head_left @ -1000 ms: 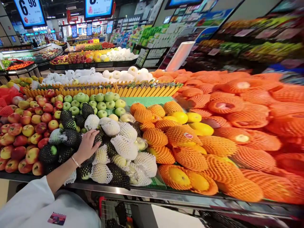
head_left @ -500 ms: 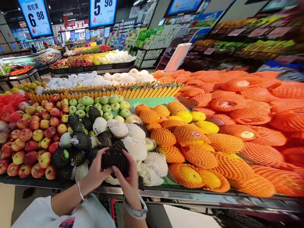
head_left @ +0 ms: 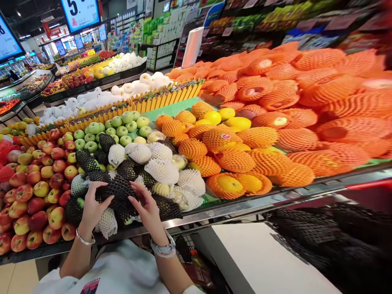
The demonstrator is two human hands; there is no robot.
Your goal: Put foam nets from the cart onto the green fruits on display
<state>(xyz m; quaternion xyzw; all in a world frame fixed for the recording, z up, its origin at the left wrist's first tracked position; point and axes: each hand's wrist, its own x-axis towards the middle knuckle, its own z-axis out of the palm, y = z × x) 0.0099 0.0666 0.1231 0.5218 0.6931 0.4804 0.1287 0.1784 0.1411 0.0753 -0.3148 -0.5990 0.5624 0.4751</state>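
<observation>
Between my two hands is a fruit in a black foam net (head_left: 118, 190), low over the front of the netted-fruit pile. My left hand (head_left: 94, 206) curves around its left side, thumb and fingers on the net. From the right, my right hand (head_left: 147, 210) meets it with thumb and fingertips. The fruit inside the net is hidden, and its outline blends into the black-netted fruit behind. White-netted fruit (head_left: 161, 170) lies just beyond my right hand. Another white-netted fruit (head_left: 107, 222) sits below, between my wrists.
Red-yellow apples (head_left: 38, 220) fill the left, with green apples (head_left: 121, 130) behind. Orange-netted yellow melons (head_left: 234, 160) and larger orange-netted fruit (head_left: 346, 122) spread rightward. A metal rail (head_left: 214, 212) edges the display. A white board (head_left: 269, 253) lies lower right.
The view has swung right and tilted down. My hands have moved left with the black-netted fruit and stand farther apart, the fruit now lower against the pile.
</observation>
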